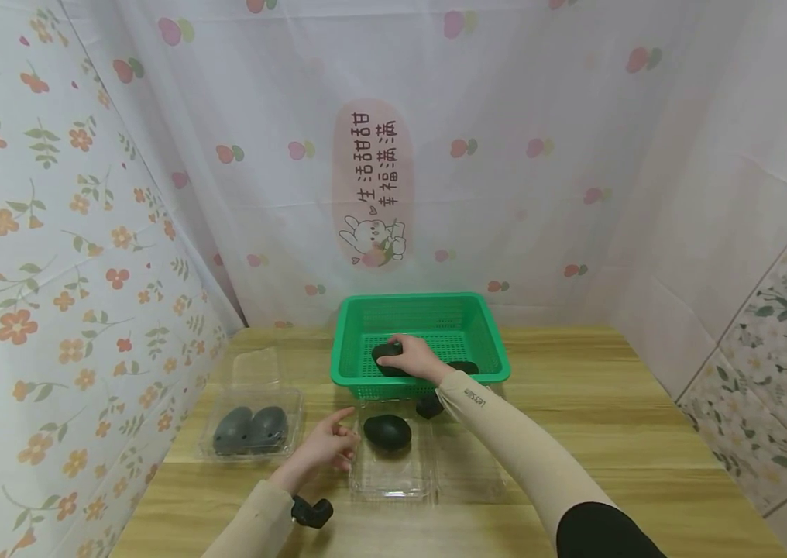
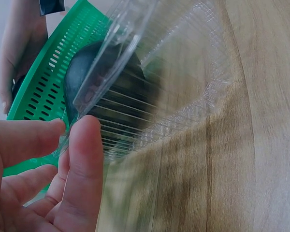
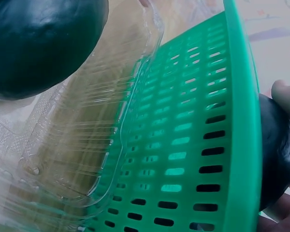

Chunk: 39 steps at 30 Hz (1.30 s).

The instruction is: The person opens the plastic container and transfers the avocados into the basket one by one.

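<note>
My right hand [image 1: 416, 356] reaches into the green plastic basket [image 1: 339, 372] and grips a dark avocado [image 1: 386, 355] between thumb and fingers. In the right wrist view, that avocado [image 3: 276, 150] shows just beyond the basket's rim. Another avocado [image 1: 465, 366] lies in the basket, partly covered by my right forearm. In front stands a clear plastic clamshell box [image 1: 393, 479], lid folded open to the right, with one avocado [image 1: 388, 432] inside. Beside its left edge is my left hand [image 1: 329, 446], index finger extended; in the left wrist view its fingertips [image 2: 84, 128] are right at the rim.
At the left, a second clear box [image 1: 254, 456] holds two avocados [image 1: 251, 428]. Everything stands on a wooden table [image 1: 575, 434], with a printed curtain [image 1: 519, 194] behind it and more patterned cloth at the sides. Small black devices [image 1: 312, 511] sit at both wrists.
</note>
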Tool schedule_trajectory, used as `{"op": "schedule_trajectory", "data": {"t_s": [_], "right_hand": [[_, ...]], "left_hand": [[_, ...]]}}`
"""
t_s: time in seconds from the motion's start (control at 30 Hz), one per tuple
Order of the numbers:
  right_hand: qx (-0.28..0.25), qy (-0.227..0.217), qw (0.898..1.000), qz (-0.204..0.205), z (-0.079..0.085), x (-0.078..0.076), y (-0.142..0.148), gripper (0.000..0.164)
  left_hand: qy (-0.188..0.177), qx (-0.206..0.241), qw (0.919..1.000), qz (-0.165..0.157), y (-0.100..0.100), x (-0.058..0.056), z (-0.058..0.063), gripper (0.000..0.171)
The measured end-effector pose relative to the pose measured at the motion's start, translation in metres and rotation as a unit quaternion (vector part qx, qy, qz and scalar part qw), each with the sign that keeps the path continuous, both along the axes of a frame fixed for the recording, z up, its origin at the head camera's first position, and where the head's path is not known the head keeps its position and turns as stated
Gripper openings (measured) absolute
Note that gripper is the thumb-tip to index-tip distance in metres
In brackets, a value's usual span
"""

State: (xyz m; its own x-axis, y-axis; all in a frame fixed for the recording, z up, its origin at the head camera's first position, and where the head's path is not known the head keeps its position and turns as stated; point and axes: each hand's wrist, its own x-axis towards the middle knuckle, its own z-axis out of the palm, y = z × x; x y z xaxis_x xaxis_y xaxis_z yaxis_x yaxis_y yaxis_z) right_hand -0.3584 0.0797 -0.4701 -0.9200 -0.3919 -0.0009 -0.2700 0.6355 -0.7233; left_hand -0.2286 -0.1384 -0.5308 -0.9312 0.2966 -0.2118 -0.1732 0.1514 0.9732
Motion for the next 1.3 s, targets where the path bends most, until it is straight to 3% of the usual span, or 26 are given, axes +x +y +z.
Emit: {"op": "schedule_trajectory", "data": {"t_s": [0.4,1.3], "right_hand": [[0.013,-0.01,1.0,-0.004,-0.01,-0.005,0.003,0.059],[0.074,-0.03,0.997,0.009,-0.011,-0.009,-0.005,0.057]], "left_hand": [[-0.005,0.002,1.0,-0.002,0.0,-0.002,-0.002,0.066],[-0.007,0.001,1.0,-0.002,-0.001,-0.001,-0.001,0.065]]}}
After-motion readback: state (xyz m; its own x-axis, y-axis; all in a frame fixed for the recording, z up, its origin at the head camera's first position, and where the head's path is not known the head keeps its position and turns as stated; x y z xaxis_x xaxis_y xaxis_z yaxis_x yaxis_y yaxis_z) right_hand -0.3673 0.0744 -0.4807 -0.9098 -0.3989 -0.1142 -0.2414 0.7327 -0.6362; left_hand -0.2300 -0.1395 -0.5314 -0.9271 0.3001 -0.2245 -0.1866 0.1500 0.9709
